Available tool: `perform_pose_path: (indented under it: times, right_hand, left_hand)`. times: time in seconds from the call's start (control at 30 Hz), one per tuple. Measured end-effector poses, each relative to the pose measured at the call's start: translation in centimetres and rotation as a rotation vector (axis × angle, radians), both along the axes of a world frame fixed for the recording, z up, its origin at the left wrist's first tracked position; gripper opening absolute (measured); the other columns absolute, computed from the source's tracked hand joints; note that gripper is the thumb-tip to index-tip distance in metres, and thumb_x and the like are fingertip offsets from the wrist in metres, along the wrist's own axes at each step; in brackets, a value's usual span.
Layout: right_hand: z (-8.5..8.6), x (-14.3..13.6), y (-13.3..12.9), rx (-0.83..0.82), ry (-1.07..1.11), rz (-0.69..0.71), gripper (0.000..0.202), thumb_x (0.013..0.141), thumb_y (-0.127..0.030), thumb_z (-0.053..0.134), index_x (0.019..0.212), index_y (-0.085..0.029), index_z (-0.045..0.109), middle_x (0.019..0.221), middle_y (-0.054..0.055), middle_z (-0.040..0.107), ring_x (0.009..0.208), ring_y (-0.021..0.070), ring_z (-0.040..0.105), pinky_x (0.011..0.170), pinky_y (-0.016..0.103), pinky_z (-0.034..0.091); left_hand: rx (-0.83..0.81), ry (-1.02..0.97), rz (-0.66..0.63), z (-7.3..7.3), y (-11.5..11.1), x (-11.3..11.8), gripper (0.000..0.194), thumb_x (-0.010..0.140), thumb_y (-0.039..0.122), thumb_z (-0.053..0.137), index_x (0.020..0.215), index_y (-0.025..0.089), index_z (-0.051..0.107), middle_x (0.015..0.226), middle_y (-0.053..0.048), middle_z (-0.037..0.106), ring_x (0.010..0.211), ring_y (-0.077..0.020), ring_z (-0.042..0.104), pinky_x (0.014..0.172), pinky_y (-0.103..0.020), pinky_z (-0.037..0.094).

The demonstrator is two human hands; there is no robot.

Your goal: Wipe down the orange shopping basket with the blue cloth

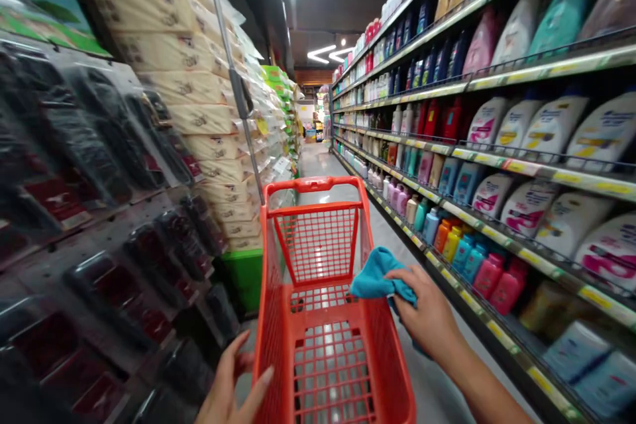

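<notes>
A red plastic shopping cart (328, 315) stands in front of me in the aisle, its grid basket showing the floor through the holes. My right hand (422, 301) grips a blue cloth (375, 273) over the cart's right rim, and part of the cloth hangs down outside the wall. Beside the left wall is my left hand (238, 377), its thumb and fingers apart and nothing between them. The thumb tip overlaps the rim; whether it touches cannot be made out.
Shelves of shampoo bottles (497, 195) line the right side. On the left hang packaged dark goods (114, 278), with stacked tissue packs (199, 93) farther along. A metal pole (238, 93) rises at the cart's far left corner. Grey floor (318, 162) runs ahead between them.
</notes>
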State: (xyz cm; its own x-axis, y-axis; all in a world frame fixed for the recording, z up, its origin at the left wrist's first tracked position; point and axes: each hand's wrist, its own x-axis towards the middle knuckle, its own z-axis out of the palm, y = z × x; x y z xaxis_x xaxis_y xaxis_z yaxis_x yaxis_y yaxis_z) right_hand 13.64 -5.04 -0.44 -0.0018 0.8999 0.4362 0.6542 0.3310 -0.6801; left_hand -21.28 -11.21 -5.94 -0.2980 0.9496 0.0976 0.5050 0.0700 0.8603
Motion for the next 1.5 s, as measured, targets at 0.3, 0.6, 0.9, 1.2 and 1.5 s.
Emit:
perform_pose_path:
  times: [0.3, 0.6, 0.9, 1.2, 1.5]
  right_hand:
    - [1.5, -6.3, 0.0, -0.258, -0.65, 0.662, 0.029, 0.071, -0.009, 0.058, 0.089, -0.027, 0.072, 0.096, 0.0, 0.066, 0.084, 0.0163, 0.066, 0.066, 0.024, 0.04]
    - [8.6, -12.7, 18.6, 0.069, -0.634, 0.219, 0.043, 0.086, -0.017, 0.058, 0.127, -0.026, 0.065, 0.118, 0.007, 0.061, 0.104, 0.0224, 0.061, 0.088, 0.031, 0.047]
    - [7.3, -21.4, 23.0, 0.065, -0.853, 0.139, 0.044, 0.097, -0.026, 0.045, 0.141, -0.024, 0.052, 0.133, 0.014, 0.049, 0.106, 0.0279, 0.061, 0.087, 0.039, 0.05]
    - [5.1, -13.2, 21.7, -0.051, -0.744, -0.312, 0.038, 0.097, -0.023, 0.044, 0.134, -0.016, 0.05, 0.125, 0.017, 0.053, 0.093, 0.0269, 0.063, 0.076, 0.037, 0.048]
    - [-4.1, -19.2, 19.6, 0.076, -1.056, 0.362, 0.034, 0.103, -0.02, 0.036, 0.129, -0.02, 0.058, 0.129, 0.014, 0.055, 0.104, 0.0236, 0.058, 0.08, 0.033, 0.047]
  left_hand:
    - [0.159, -0.313, -0.144, 3.0, 10.1, 1.8, 0.084, 0.073, 0.032, 0.055, 0.151, 0.015, 0.032, 0.158, -0.015, 0.041, 0.146, -0.0282, 0.043, 0.122, -0.045, 0.034]
    - [0.15, -0.357, -0.119, 2.0, 10.4, 1.1, 0.065, 0.066, 0.018, 0.059, 0.13, 0.018, 0.051, 0.141, -0.013, 0.057, 0.134, -0.0305, 0.054, 0.114, -0.049, 0.044]
    - [0.196, -0.453, -0.18, 2.0, 10.3, 1.7, 0.064, 0.067, 0.012, 0.056, 0.13, 0.02, 0.046, 0.167, -0.014, 0.025, 0.149, -0.0274, 0.037, 0.122, -0.047, 0.033]
    - [0.201, -0.327, -0.173, 1.9, 9.4, 1.4, 0.061, 0.067, 0.008, 0.054, 0.126, 0.02, 0.047, 0.155, -0.013, 0.045, 0.146, -0.0274, 0.04, 0.124, -0.052, 0.027]
    - [0.241, -0.168, -0.218, 2.2, 8.8, 0.6, 0.064, 0.067, 0.009, 0.051, 0.129, 0.019, 0.045, 0.152, -0.015, 0.046, 0.144, -0.0266, 0.041, 0.124, -0.05, 0.027]
